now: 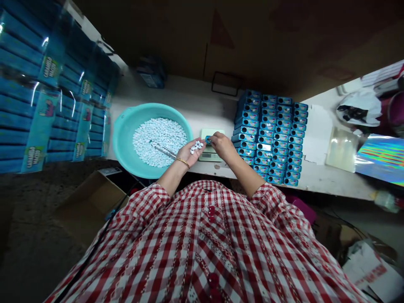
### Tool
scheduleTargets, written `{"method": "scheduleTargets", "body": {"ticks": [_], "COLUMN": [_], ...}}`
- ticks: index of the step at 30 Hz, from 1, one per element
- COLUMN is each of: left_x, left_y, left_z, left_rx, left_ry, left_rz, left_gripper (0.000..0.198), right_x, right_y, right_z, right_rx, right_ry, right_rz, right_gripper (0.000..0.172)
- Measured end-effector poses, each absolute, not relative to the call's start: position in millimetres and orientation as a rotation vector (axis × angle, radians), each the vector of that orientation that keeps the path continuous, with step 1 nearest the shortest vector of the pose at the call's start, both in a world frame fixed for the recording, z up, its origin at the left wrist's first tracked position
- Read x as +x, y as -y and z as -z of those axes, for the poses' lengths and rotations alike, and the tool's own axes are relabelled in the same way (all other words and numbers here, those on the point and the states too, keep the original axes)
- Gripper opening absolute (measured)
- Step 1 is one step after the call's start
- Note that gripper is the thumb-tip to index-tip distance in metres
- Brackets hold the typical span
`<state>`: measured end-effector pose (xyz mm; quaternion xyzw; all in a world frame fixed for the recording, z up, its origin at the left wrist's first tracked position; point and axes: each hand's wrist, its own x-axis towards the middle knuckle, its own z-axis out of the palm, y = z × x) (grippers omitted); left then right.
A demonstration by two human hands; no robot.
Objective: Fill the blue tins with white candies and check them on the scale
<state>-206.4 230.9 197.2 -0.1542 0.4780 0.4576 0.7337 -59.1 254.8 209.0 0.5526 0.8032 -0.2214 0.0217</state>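
Observation:
My left hand (186,155) is palm up beside the basin's right rim, cupped around several small white candies (197,147). Just right of it, the fingers of my right hand (222,145) close on a small blue box (207,139), held near the left fingertips. Beneath both hands sits a pale green scale (211,157), partly covered by them. To the left, a turquoise basin (121,145) holds a heap of the same white candies (158,136). A thin metal utensil (162,149) lies in it; its exact kind I cannot make out.
Rows of small blue boxes (268,139) with dark round openings stand right of the scale, some with candies on top. Clear-wrapped blue packs (47,109) are stacked at left. A large cardboard sheet (202,38) rises behind the table. An open carton (91,202) sits below left.

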Motion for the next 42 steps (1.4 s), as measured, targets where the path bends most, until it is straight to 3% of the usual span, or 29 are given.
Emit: {"method": "scheduleTargets", "body": {"ticks": [8,17,23,27,36,42], "left_x": [-224,-235,-236,-237,-231,-246], "left_y": [-221,-214,-210,-208,-203,-180], "left_z": [-194,-196,-195,-193,-194,-190], "left_rx": [-0.382,-0.371,-0.348,-0.375,-0.267,-0.336], "left_ry": [-1.051,-1.078,-1.071,-1.074,-1.015,-1.121], "left_rz": [-1.048,-1.044,-1.033,-1.026,-0.985,-0.966], "left_gripper": [0.021,0.021,0.022,0.023,0.020,0.034], "right_x": [-38,-33,-57,-50,-84,-130], "right_y": [-250,-249,-247,-238,-218,-181], "right_z": [-196,-187,-192,-189,-201,-203], "right_rx": [1.926,1.853,1.848,1.902,1.643,1.283], "right_ry": [-2.651,-2.537,-2.622,-2.678,-2.798,-2.786], "right_rz": [0.816,0.438,0.678,0.652,0.648,0.684], "right_gripper": [0.033,0.032,0.031,0.030,0.030,0.027]}}
